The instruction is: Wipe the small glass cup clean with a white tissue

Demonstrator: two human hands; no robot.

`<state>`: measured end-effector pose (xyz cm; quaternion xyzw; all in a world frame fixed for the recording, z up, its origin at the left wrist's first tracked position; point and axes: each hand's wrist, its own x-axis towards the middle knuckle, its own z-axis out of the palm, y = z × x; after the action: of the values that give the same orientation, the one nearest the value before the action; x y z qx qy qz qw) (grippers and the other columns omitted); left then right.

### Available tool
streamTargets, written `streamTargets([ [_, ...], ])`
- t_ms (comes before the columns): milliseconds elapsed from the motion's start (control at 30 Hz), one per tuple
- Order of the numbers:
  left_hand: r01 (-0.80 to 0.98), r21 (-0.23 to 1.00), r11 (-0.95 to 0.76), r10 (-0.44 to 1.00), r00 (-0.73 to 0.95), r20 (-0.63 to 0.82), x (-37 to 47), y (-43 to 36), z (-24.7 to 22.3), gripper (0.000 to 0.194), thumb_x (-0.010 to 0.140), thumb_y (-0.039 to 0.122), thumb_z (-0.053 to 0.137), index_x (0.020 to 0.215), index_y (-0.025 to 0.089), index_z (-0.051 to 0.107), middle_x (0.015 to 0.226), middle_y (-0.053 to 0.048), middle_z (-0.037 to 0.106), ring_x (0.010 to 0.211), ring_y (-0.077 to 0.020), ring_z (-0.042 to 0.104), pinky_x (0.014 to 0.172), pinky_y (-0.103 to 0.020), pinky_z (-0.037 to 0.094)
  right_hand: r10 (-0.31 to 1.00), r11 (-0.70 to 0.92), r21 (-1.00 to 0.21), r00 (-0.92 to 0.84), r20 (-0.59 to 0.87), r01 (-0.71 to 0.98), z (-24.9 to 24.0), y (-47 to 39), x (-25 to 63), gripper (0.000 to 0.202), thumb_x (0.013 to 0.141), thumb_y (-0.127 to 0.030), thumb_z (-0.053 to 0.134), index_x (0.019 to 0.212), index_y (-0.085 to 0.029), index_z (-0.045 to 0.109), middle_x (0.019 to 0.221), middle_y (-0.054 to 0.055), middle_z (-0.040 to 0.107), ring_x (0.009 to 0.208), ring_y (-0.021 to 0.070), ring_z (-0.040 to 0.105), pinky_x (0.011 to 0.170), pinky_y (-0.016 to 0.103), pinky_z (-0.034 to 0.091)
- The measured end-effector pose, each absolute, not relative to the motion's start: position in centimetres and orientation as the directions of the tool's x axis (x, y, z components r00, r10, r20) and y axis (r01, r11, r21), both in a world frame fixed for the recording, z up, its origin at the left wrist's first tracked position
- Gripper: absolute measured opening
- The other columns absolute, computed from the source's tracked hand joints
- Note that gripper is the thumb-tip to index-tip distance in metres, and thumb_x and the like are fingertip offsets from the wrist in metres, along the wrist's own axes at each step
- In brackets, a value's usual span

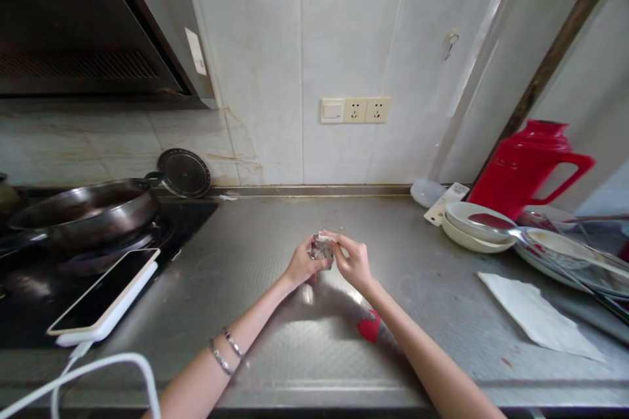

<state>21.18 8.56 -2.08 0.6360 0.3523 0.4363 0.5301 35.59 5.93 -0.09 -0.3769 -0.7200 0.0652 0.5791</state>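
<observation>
My left hand (301,263) is closed around a small clear glass (322,250), held over the metal counter near the middle of the head view. My right hand (352,263) is at the glass's right side, its fingers pinched on a bit of white tissue (323,236) at the top of the glass. The fingers cover part of the glass, and how far the tissue reaches into it cannot be made out. Two silvery bracelets (221,355) circle the left forearm.
A steel pan (88,209) sits on the black stove at left, beside a phone (103,291) on a white block with a cable. On the right are stacked bowls (479,242), a red thermos (523,170), plates and a white paper sheet (535,314). Sockets (366,110) are on the tiled wall.
</observation>
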Motion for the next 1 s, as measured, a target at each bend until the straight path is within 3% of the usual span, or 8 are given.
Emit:
streamTargets([
  [100, -0.037, 0.987, -0.156, 0.926, 0.342, 0.16, 21.2, 8.5, -1.7, 0.055, 0.062, 0.044, 0.074, 0.103, 0.013, 0.054, 0.077, 0.0, 0.057, 0.05, -0.0075, 0.049, 0.035, -0.016, 0.037, 0.497, 0.8, -0.383, -0.151, 0.855, 0.462, -0.4, 5.5, 35.7, 0.029, 0.09, -0.015, 0.045, 0.108, -0.022, 0.066, 0.106, 0.008, 0.071, 0.103, 0.0201, 0.066, 0.088, 0.033, 0.055],
  [200, -0.032, 0.992, -0.123, 0.94, 0.316, 0.127, 21.0, 8.7, -1.4, 0.057, 0.062, 0.046, 0.074, 0.103, 0.013, 0.053, 0.074, 0.001, 0.057, 0.05, -0.0093, 0.051, 0.034, -0.017, 0.038, 0.444, 0.833, -0.311, -0.218, 0.869, 0.457, -0.4, 5.3, 35.6, 0.031, 0.089, -0.013, 0.045, 0.112, -0.023, 0.064, 0.108, 0.008, 0.07, 0.106, 0.0205, 0.065, 0.089, 0.034, 0.055],
  [333, 0.032, 0.989, -0.144, 0.955, 0.268, 0.13, 20.9, 8.9, -1.2, 0.058, 0.06, 0.044, 0.076, 0.103, 0.014, 0.052, 0.071, 0.002, 0.058, 0.046, -0.0079, 0.048, 0.036, -0.019, 0.037, 0.479, 0.793, -0.375, -0.112, 0.87, 0.481, 0.4, 5.3, 35.7, 0.027, 0.091, -0.015, 0.045, 0.104, -0.024, 0.067, 0.102, 0.007, 0.072, 0.097, 0.0198, 0.068, 0.085, 0.033, 0.056],
  [467, 0.086, 0.972, -0.22, 0.957, 0.213, 0.198, 21.1, 8.9, -1.3, 0.05, 0.056, 0.034, 0.08, 0.096, 0.014, 0.056, 0.071, 0.002, 0.058, 0.054, -0.0088, 0.052, 0.048, -0.02, 0.042, 0.451, 0.757, -0.382, -0.001, 0.892, 0.531, 0.7, 5.9, 35.9, 0.028, 0.091, -0.013, 0.045, 0.104, -0.023, 0.068, 0.107, 0.008, 0.07, 0.105, 0.0211, 0.065, 0.092, 0.036, 0.053],
  [700, 0.238, 0.929, -0.283, 0.953, 0.179, 0.244, 21.4, 8.5, -1.4, 0.034, 0.059, 0.024, 0.073, 0.088, 0.015, 0.057, 0.068, 0.003, 0.058, 0.058, -0.0101, 0.052, 0.051, -0.019, 0.039, 0.452, 0.805, -0.206, -0.35, 0.82, 0.557, -0.5, 6.3, 36.1, 0.042, 0.09, -0.007, 0.038, 0.124, -0.022, 0.056, 0.118, 0.009, 0.066, 0.114, 0.0201, 0.059, 0.094, 0.037, 0.053],
  [867, 0.266, 0.905, -0.331, 0.939, 0.187, 0.288, 20.9, 8.8, -1.0, 0.033, 0.059, 0.024, 0.073, 0.087, 0.016, 0.057, 0.07, 0.001, 0.061, 0.064, -0.0132, 0.056, 0.054, -0.021, 0.041, 0.36, 0.85, -0.083, -0.46, 0.812, 0.52, -0.5, 5.9, 36.2, 0.046, 0.086, -0.003, 0.039, 0.127, -0.019, 0.053, 0.117, 0.012, 0.066, 0.12, 0.0222, 0.055, 0.097, 0.04, 0.052],
  [1000, 0.257, 0.905, -0.338, 0.937, 0.185, 0.297, 20.4, 9.0, -1.2, 0.029, 0.061, 0.025, 0.071, 0.084, 0.016, 0.056, 0.068, 0.001, 0.061, 0.055, -0.0119, 0.054, 0.046, -0.02, 0.038, 0.317, 0.871, -0.043, -0.491, 0.812, 0.49, -0.5, 5.5, 35.8, 0.044, 0.086, -0.003, 0.041, 0.125, -0.018, 0.054, 0.114, 0.012, 0.067, 0.117, 0.0221, 0.057, 0.097, 0.039, 0.052],
])
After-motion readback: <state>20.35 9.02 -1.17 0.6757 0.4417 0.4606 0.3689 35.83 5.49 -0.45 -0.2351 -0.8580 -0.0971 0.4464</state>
